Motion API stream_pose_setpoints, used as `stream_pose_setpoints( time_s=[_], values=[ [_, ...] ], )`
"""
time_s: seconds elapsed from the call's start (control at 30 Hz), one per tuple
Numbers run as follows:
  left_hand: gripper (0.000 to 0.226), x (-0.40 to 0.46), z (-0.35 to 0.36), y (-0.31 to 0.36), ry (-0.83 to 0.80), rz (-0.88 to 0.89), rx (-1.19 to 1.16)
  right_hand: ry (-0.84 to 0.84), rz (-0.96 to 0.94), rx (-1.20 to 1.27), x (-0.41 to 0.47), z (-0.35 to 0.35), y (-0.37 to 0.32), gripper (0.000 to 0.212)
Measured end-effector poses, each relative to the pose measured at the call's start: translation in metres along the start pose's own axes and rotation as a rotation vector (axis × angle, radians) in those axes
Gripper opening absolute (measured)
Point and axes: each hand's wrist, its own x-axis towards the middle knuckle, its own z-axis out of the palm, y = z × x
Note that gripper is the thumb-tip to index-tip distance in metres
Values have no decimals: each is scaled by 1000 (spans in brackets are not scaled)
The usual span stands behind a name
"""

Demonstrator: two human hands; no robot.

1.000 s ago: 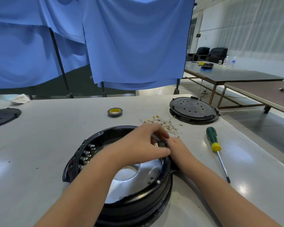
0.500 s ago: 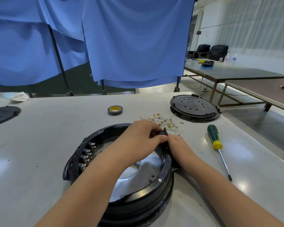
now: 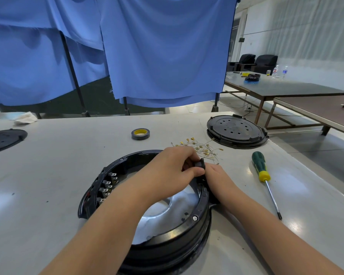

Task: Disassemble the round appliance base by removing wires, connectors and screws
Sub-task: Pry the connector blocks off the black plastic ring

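The round black appliance base [image 3: 195, 225] lies open on the grey table [image 3: 48, 175], a silver metal plate [image 3: 163, 213] inside it and a row of metal terminals [image 3: 107, 185] along its left inner wall. My left hand [image 3: 173, 169] reaches across the base and pinches a small black connector part [image 3: 199, 163] at the far right rim. My right hand [image 3: 216, 177] sits just right of it, gripping the rim of the base from outside; its fingertips are hidden.
A pile of removed thin wires with yellow terminals [image 3: 199, 147] lies behind the hands. A green and yellow screwdriver [image 3: 263, 173] lies to the right, a tape roll [image 3: 140, 133] behind, a round black cover [image 3: 236, 132] at far right, another black disc [image 3: 2, 139] at far left.
The black connector part has come up above the rim between my left fingers. Both hands have stayed at the far right edge of the base.
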Motion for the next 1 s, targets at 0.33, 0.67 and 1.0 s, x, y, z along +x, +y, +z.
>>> stream_pose_setpoints(
  time_s=[0.33, 0.67, 1.0],
  values=[
    [5, 4, -24, 19, 315, 96, -264, 33, 37, -81, 0, 2, 2, 46],
    [12, -1, -29, -7, 148, -1, 39, 86, -174, -100, -7, -6, -15, 26],
    [16, -2, -22, -3, 49, -23, 173, -34, -250, 32, -22, -4, -33, 26]
  ],
)
